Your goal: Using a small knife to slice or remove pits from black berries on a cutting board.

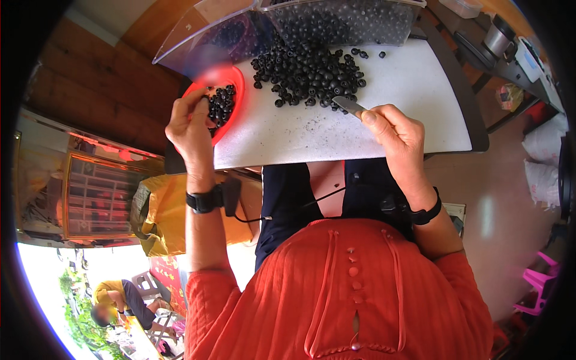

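My right hand grips a small knife, thumb along its handle. Its blade points left and its tip meets the near edge of a heap of small, shiny black round pieces, some with a hole showing. Over the rim of a red bowl at the left, my left hand has its fingers bent toward the thumb. Whether a piece is between those fingertips is hidden. More black pieces lie inside the bowl. Heap and bowl rest on a white board.
A clear plastic bin of black pieces lies at the board's far edge, its transparent side reaching left. Dark crumbs dot the board. A steel mug stands far right; a yellow bag is left of my forearm. Another person sits in the background.
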